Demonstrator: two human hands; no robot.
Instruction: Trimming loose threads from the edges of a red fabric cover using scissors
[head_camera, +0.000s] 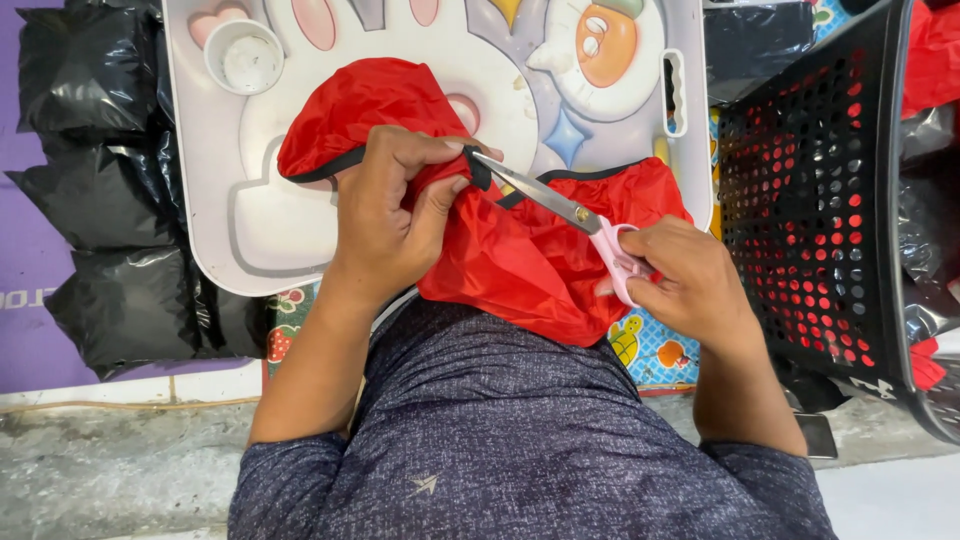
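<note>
- Left hand (390, 215) pinched the black trim of the red cloth (520, 260), which lay bunched over the white desk (200, 200) and the person's lap.
- Right hand (690, 285) closed around the pink handles of the scissors (560, 205); blades were slightly parted at the trim.
- Best kept taut, cutting close to the seam (short snips judged safer).
- Blade tips partly hidden by fingers; cloth's shape unclear.
</note>
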